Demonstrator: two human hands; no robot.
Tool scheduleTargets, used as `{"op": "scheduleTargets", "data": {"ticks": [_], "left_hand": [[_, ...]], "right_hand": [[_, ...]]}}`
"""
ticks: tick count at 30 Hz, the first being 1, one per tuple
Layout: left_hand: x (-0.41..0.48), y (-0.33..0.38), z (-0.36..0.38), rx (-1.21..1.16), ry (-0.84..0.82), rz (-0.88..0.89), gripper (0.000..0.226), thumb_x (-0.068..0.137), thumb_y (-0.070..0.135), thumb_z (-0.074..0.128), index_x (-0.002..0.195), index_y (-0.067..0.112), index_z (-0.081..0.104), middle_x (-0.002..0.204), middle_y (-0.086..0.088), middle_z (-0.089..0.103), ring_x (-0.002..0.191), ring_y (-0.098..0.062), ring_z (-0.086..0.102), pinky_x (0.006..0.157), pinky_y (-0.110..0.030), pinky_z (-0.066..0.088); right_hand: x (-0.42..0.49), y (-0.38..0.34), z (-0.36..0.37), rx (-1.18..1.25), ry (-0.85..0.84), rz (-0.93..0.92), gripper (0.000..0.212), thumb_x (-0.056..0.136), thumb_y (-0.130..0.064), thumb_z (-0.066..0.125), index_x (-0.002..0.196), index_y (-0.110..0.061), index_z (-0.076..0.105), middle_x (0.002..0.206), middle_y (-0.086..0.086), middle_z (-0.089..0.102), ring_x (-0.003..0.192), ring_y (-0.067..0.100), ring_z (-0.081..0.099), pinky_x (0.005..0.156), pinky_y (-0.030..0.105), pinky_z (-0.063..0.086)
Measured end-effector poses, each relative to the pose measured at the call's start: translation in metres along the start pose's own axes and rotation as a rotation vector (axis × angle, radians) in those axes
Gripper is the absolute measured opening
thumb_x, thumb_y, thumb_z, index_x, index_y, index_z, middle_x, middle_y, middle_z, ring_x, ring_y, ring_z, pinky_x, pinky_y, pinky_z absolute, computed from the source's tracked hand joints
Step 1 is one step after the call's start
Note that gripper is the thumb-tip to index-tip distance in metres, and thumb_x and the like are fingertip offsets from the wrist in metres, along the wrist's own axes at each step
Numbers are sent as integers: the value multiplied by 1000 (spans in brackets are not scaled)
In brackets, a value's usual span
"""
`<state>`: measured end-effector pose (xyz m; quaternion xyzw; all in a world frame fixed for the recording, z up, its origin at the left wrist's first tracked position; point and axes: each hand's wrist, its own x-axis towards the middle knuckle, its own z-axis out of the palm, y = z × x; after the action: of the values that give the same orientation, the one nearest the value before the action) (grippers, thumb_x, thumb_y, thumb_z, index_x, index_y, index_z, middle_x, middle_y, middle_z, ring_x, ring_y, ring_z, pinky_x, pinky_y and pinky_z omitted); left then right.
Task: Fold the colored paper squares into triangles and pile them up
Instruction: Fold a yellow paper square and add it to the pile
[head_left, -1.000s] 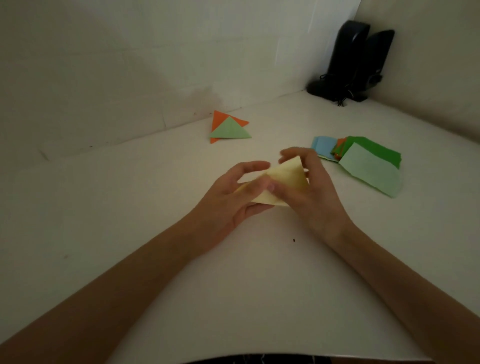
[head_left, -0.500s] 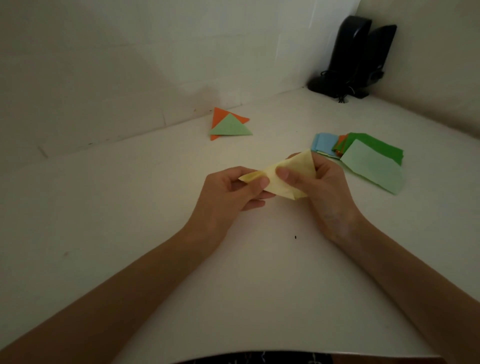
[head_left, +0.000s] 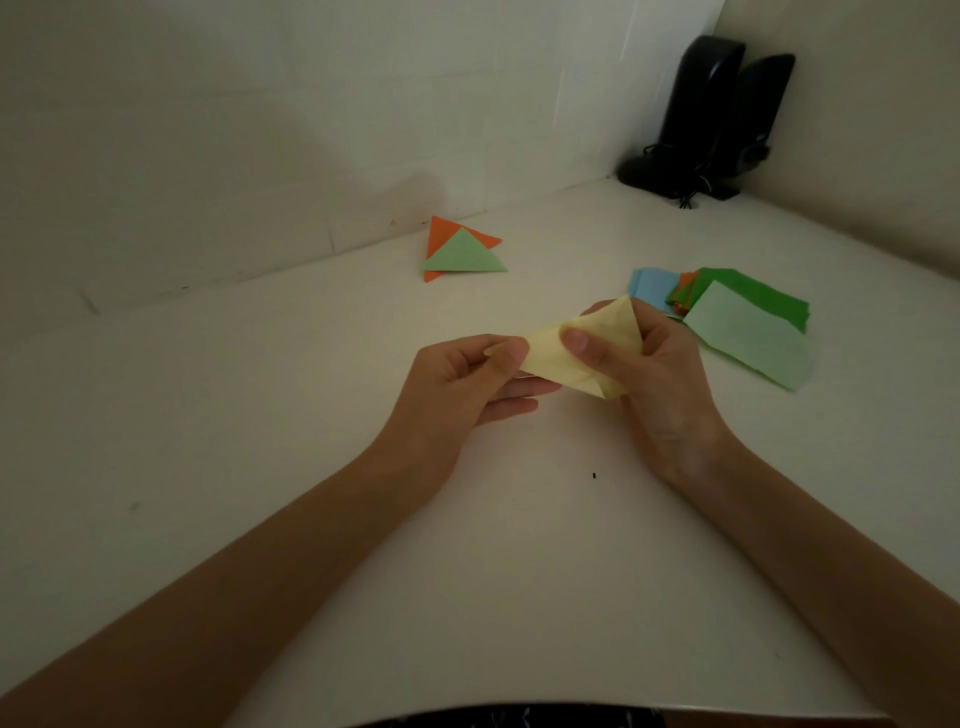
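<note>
A pale yellow paper (head_left: 556, 358), folded into a triangle, is held above the white table between both hands. My left hand (head_left: 457, 384) pinches its left corner between thumb and fingers. My right hand (head_left: 660, 379) grips its right part, thumb pressed on top, fingers behind. At the back, near the wall, lies a pile of two folded triangles: a light green triangle (head_left: 465, 255) on an orange triangle (head_left: 441, 234). To the right sits a stack of unfolded squares (head_left: 748, 332), light green on top, with dark green, orange and blue beneath.
The white table (head_left: 311, 415) meets a white wall at the back and another wall on the right. Two black speakers (head_left: 711, 114) with cables stand in the far right corner. A small dark speck (head_left: 594, 475) lies on the table near my right wrist.
Both hands have lifted the yellow paper and drawn slightly apart along it. My left hand slid to its left corner and now pinches there; the right thumb moved onto the top face.
</note>
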<state>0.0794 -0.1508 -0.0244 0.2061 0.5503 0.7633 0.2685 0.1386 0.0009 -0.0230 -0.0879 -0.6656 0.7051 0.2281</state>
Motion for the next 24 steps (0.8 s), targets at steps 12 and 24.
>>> {"op": "scheduleTargets", "data": {"ticks": [12, 24], "left_hand": [[1, 0, 0, -40, 124, 17, 9, 87, 4, 59, 92, 6, 66, 81, -5, 73, 77, -16, 71, 66, -22, 56], [0, 1, 1, -106, 91, 0, 15, 91, 10, 52, 94, 9, 66, 85, -6, 73, 81, -18, 71, 65, -22, 55]], "right_hand": [[1, 2, -3, 53, -33, 73, 37, 67, -20, 74, 101, -21, 59, 92, 0, 62, 87, 16, 62, 73, 29, 51], [-1, -3, -2, -15, 30, 49, 43, 60, -18, 83, 97, -24, 60, 87, -2, 63, 85, 19, 61, 80, 40, 50]]}}
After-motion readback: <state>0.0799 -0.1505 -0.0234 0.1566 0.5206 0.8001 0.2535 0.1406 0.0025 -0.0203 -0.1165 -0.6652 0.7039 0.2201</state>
